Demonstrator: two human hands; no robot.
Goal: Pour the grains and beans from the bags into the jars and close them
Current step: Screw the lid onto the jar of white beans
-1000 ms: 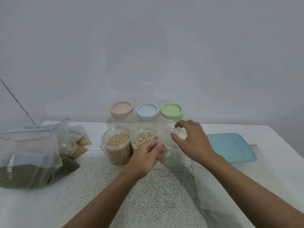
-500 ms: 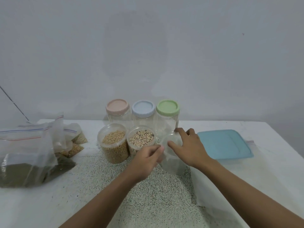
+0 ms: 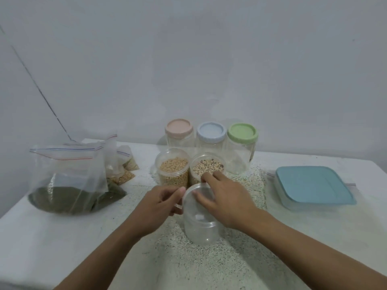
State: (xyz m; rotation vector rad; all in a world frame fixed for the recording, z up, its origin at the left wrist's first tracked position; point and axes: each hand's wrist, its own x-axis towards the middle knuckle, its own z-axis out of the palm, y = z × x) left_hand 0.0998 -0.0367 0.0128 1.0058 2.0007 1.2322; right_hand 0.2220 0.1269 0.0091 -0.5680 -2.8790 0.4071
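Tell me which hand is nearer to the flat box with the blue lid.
Right. The right hand grips the empty clear jar, to the left of the blue-lidded box; the left hand is at the jar's other side, farther away.

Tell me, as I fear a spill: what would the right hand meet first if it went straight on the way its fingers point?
Most likely the open jar of speckled beans, just beyond the right hand, which holds the empty jar; the gap between them is unclear.

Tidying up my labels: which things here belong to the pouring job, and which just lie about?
Job: empty jar, held by left hand and right hand; yellow-bean jar; mixed-bean jar; grain bags; three lidded jars.
Lying about: blue-lidded box.
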